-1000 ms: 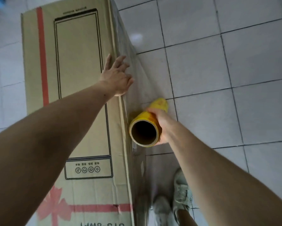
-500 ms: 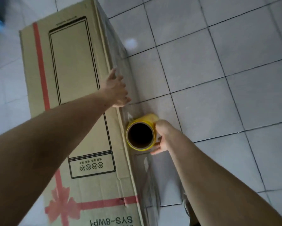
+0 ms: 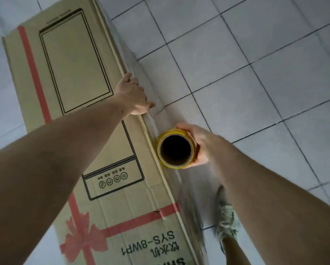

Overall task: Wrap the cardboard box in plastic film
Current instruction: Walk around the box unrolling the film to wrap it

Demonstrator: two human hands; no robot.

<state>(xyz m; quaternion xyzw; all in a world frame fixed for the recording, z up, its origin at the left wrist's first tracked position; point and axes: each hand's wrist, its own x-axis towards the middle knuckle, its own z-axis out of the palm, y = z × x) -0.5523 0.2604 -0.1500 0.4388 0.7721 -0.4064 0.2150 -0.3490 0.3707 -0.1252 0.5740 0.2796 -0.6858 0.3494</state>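
A long cardboard box [image 3: 78, 73] with red ribbon print and black line drawings lies on the tiled floor, filling the left half of the view. My left hand [image 3: 133, 96] rests on the box's right top edge, fingers curled over it onto clear film. My right hand [image 3: 197, 144] grips a yellow roll of plastic film [image 3: 175, 149], seen end-on with its dark hollow core, right beside the box's right edge. Clear plastic film [image 3: 189, 209] covers the box's right side face.
Pale square floor tiles [image 3: 255, 83] with dark grout spread to the right of the box. My shoe [image 3: 226, 217] stands on the floor close to the box's near right side, below the roll.
The roll moved toward me along the box's right edge and now points straight at the camera. My left hand slid from the top face to curl over the edge.
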